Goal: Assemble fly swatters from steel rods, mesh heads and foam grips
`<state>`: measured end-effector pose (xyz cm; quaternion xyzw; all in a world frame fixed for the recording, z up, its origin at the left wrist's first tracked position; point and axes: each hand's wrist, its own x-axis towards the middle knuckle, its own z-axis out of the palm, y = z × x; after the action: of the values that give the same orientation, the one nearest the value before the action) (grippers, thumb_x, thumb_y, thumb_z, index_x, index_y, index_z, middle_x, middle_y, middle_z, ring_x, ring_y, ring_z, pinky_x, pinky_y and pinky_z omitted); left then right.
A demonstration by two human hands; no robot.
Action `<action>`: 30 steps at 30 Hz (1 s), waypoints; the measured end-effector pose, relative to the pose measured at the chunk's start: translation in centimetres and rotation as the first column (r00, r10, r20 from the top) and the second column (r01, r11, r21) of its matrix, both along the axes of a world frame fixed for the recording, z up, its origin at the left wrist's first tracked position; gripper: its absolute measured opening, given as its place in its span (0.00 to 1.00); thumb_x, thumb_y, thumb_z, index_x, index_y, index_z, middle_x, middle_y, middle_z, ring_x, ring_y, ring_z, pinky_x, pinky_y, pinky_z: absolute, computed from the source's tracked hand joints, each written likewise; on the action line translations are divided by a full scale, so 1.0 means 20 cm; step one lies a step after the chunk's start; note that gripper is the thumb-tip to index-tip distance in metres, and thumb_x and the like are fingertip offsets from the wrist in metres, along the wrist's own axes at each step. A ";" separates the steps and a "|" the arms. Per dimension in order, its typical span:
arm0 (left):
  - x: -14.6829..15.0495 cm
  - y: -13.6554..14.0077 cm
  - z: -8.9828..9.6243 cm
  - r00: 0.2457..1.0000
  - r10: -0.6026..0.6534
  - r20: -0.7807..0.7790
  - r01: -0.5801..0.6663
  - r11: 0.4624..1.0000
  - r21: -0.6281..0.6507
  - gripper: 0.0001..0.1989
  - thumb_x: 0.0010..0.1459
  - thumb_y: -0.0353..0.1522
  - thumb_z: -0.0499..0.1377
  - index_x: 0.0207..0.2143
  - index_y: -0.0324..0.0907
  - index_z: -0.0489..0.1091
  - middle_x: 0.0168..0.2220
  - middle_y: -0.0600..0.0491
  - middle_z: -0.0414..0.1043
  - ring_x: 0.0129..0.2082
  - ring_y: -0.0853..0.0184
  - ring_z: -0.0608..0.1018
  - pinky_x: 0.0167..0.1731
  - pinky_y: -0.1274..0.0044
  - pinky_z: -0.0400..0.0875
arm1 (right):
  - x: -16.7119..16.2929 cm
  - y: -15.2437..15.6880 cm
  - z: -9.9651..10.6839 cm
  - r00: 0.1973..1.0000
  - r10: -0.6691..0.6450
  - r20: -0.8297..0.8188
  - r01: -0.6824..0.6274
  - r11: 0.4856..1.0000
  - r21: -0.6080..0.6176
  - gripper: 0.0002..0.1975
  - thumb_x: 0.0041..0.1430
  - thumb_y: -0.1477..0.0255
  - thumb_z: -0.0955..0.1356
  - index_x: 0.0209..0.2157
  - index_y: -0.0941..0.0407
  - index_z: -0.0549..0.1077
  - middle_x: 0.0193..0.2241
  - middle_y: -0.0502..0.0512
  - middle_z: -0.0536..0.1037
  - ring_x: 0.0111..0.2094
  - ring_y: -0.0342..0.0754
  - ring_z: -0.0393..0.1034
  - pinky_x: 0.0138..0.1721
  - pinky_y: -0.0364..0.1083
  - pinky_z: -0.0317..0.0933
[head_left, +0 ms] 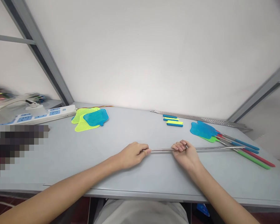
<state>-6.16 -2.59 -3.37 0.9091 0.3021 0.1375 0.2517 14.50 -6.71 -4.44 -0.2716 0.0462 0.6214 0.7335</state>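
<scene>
A thin silver metal rod [162,150] runs sideways low over the front half of the table. My left hand [134,154] pinches its left end between thumb and fingers. Further along, my right hand [185,154] is closed around the same rod, palm turned up. The rod's far end reaches over the handles of several assembled fly swatters on the right. Their blue heads [203,130] overlap a green head [211,139], and a green handle [254,159] lies beside a red handle [262,157]. Short blue and yellow handle sleeves [174,122] lie beyond my right hand.
Loose swatter heads, yellow [84,123] and blue [96,117], lie at the back left beside a white power strip [54,114]. A bundle of metal rods [200,119] lies along the wall. A pixelated patch covers the left edge of the grey table [84,168].
</scene>
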 end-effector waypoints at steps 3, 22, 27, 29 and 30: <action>0.00 -0.01 0.00 1.000 0.000 -0.029 0.001 1.000 0.021 0.17 0.56 0.38 0.40 0.20 0.40 0.58 0.14 0.59 0.52 0.15 0.74 0.57 0.18 0.81 0.49 | 0.03 0.01 0.00 0.999 0.029 -0.019 -0.029 0.999 -0.031 0.10 0.45 0.82 0.56 0.16 0.57 0.48 0.10 0.42 0.46 0.11 0.36 0.43 0.14 0.37 0.45; 0.00 -0.02 0.01 0.996 0.041 -0.079 -0.037 0.998 0.050 0.18 0.56 0.40 0.38 0.25 0.42 0.61 0.18 0.57 0.60 0.20 0.71 0.64 0.21 0.81 0.53 | 0.16 0.02 -0.02 0.997 -0.062 0.035 0.061 0.998 0.010 0.10 0.44 0.83 0.54 0.16 0.56 0.48 0.09 0.42 0.43 0.10 0.37 0.38 0.11 0.38 0.40; 0.01 -0.02 0.02 0.996 0.048 -0.070 -0.045 0.998 0.042 0.17 0.56 0.40 0.39 0.26 0.41 0.61 0.20 0.56 0.61 0.22 0.71 0.64 0.22 0.81 0.54 | 0.16 0.01 -0.03 0.997 -0.061 0.051 0.061 0.998 0.019 0.10 0.45 0.83 0.53 0.16 0.57 0.48 0.10 0.42 0.43 0.10 0.37 0.38 0.11 0.37 0.41; 0.01 -0.01 0.02 0.997 0.047 -0.063 -0.044 0.998 0.043 0.17 0.56 0.40 0.39 0.26 0.41 0.61 0.20 0.56 0.61 0.22 0.71 0.64 0.22 0.81 0.54 | 0.16 0.01 -0.03 0.996 -0.062 0.059 0.061 0.998 0.022 0.10 0.45 0.83 0.53 0.16 0.57 0.48 0.10 0.42 0.43 0.10 0.37 0.38 0.12 0.37 0.41; 0.01 -0.01 0.02 0.997 0.045 -0.061 -0.043 0.998 0.043 0.17 0.56 0.40 0.39 0.25 0.41 0.61 0.20 0.57 0.61 0.22 0.71 0.64 0.22 0.81 0.54 | 0.16 0.01 -0.03 0.996 -0.062 0.065 0.061 0.998 0.022 0.10 0.45 0.83 0.53 0.16 0.57 0.48 0.10 0.42 0.43 0.10 0.37 0.39 0.12 0.37 0.41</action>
<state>-6.05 -2.86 -2.95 0.9110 0.3269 0.1209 0.2203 17.69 -6.46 -4.96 -0.2827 0.0241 0.5898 0.7561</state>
